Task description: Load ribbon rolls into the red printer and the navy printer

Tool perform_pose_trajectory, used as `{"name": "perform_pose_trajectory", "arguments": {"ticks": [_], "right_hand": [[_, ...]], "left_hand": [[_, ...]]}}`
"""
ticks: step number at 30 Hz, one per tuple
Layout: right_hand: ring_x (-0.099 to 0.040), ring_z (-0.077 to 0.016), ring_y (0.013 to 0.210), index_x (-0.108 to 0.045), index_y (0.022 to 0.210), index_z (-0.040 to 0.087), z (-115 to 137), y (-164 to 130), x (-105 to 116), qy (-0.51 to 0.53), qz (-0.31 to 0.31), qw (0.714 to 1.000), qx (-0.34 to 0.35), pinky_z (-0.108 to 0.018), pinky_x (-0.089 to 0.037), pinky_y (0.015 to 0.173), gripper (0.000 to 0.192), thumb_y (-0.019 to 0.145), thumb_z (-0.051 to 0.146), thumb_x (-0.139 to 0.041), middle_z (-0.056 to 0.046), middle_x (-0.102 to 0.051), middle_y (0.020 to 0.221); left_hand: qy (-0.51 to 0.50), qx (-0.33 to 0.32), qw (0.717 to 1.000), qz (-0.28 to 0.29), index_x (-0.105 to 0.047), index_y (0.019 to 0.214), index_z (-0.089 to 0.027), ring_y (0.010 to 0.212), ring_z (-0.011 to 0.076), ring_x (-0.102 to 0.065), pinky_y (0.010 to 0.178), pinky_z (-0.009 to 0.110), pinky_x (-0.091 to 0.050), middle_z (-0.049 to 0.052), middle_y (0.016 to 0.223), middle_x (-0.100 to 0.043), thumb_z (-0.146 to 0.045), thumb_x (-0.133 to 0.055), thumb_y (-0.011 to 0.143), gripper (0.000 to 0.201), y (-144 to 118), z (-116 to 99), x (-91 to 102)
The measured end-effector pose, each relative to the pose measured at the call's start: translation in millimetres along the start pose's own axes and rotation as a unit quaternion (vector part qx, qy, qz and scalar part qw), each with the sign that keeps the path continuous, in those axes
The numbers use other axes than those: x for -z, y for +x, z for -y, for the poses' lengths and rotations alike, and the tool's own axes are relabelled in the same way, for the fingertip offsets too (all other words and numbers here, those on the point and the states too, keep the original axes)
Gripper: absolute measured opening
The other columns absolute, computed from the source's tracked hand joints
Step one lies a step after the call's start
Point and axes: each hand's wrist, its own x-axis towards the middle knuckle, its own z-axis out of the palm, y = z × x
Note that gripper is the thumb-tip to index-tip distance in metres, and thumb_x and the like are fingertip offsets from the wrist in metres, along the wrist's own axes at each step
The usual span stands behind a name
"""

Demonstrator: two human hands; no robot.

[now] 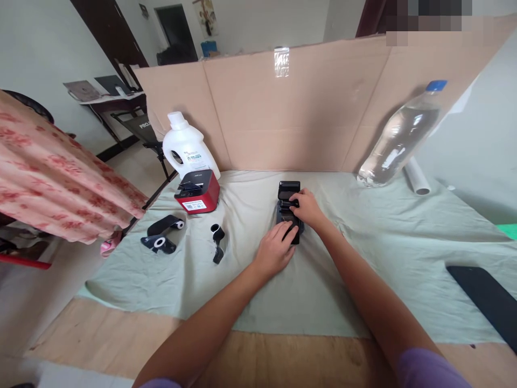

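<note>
A small black device (285, 212) with its lid tipped up lies on a pale green cloth (250, 202) that covers most of the tabletop (307, 355), and both hands are on it. The left hand (276, 248) lies over the device's near part with its fingers slightly spread; whether they grip it or only rest there, I cannot tell. The right hand (307, 209) comes in from the device's right side, thumb and fingertips bent in close to the base of the lid; what they pinch, if anything, is too small to make out.

To the left of the device is a short black curved piece (218, 233), and farther left a larger black curved part (163, 225) with pale rings at its ends. Left of the device and a little beyond it are a red and black box (208, 196) and, behind that, a white jug (191, 141). A cardboard panel (283, 113) stands beyond the device. Well to its right are a clear bottle (404, 134) with a blue cap and a white tube (416, 177). A dark flat slab (487, 296) lies far right of the device and nearer the person.
</note>
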Motion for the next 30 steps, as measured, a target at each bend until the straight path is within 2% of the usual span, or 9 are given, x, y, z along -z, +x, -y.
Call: {"name": "perform_pose_trajectory", "arguments": {"ticks": [6,11,13,16,18,20,23,27,30], "right_hand": [[-0.054,-0.0274,0.103,-0.076,0.099,0.022,-4,2,3,0.005,0.01,1.0,-0.019,-0.043,-0.044,0.097,0.021,0.078,0.025,-0.074,-0.009,-0.058,0.102],[-0.056,-0.0292,0.099,-0.075,0.091,0.022,-1,3,-2,0.017,0.008,0.997,-0.075,-0.045,-0.046,0.093,0.016,0.074,0.023,-0.074,-0.011,-0.06,0.1],[-0.057,-0.0295,0.1,-0.069,0.097,0.02,1,4,-4,0.033,-0.034,0.996,-0.073,-0.045,-0.047,0.092,0.024,0.073,0.021,-0.072,-0.012,-0.059,0.106],[-0.058,-0.028,0.102,-0.058,0.117,0.018,0,7,-2,0.107,-0.112,0.987,-0.038,-0.045,-0.048,0.093,0.042,0.077,0.025,-0.067,-0.016,-0.058,0.122],[-0.06,-0.0252,0.095,-0.053,0.125,0.018,-1,10,2,0.165,-0.119,0.979,-0.018,-0.044,-0.049,0.091,0.045,0.082,0.029,-0.06,-0.016,-0.059,0.129],[-0.06,-0.0218,0.083,-0.054,0.123,0.019,-3,10,7,0.203,-0.117,0.972,-0.009,-0.043,-0.05,0.087,0.04,0.085,0.031,-0.056,-0.014,-0.063,0.126],[-0.059,-0.019,0.076,-0.058,0.105,0.021,-5,7,16,0.231,-0.118,0.966,0.01,-0.04,-0.05,0.081,0.025,0.083,0.033,-0.057,-0.009,-0.067,0.111],[-0.059,-0.0179,0.08,-0.062,0.088,0.022,-8,0,26,0.252,-0.038,0.966,0.048,-0.037,-0.051,0.082,0.014,0.076,0.031,-0.062,-0.004,-0.065,0.101],[-0.058,-0.0165,0.08,-0.068,0.087,0.022,-7,-3,29,0.245,0.023,0.969,0.037,-0.038,-0.05,0.087,0.015,0.075,0.029,-0.065,-0.004,-0.063,0.103]], "left_hand": [[0.049,0.032,0.998,0.017,-0.049,0.145,-0.019,0.132,0.0313,-0.05,0.101,0.045,-0.048,0.013,0.147,-0.054,-0.018,-0.056,0.09,0.056,1,-3,-1.4],[0.085,0.03,0.996,0.008,-0.05,0.145,-0.021,0.13,0.0287,-0.051,0.099,0.042,-0.046,0.011,0.146,-0.056,-0.015,-0.049,0.094,0.052,1,0,-4.0],[0.089,0.03,0.996,0.001,-0.051,0.144,-0.021,0.128,0.0278,-0.051,0.098,0.041,-0.046,0.01,0.145,-0.057,-0.016,-0.048,0.095,0.049,2,1,-3.4],[0.091,0.034,0.995,0.004,-0.051,0.144,-0.021,0.128,0.029,-0.05,0.098,0.043,-0.047,0.009,0.147,-0.056,-0.016,-0.05,0.094,0.051,2,-1,-0.6],[0.094,0.055,0.994,0.015,-0.048,0.148,-0.023,0.127,0.0317,-0.05,0.096,0.044,-0.048,0.008,0.151,-0.052,-0.012,-0.054,0.088,0.061,1,-4,1.4],[0.089,0.093,0.991,0.021,-0.045,0.15,-0.025,0.124,0.0329,-0.052,0.094,0.045,-0.051,0.007,0.154,-0.049,-0.007,-0.055,0.082,0.071,-2,-8,2.2],[0.024,0.125,0.992,0.004,-0.044,0.152,-0.025,0.119,0.03,-0.057,0.094,0.043,-0.054,0.008,0.154,-0.049,-0.007,-0.053,0.084,0.07,-5,-12,0.2],[-0.152,0.113,0.979,-0.079,-0.055,0.142,-0.022,0.124,0.0236,-0.059,0.106,0.039,-0.05,0.01,0.142,-0.059,-0.015,-0.05,0.094,0.049,-5,-11,-4.8],[-0.272,0.135,0.944,-0.131,-0.067,0.127,-0.022,0.103,0.0183,-0.066,0.091,0.033,-0.056,0.009,0.12,-0.069,-0.014,-0.052,0.094,0.037,-2,-9,-4.6]]}}
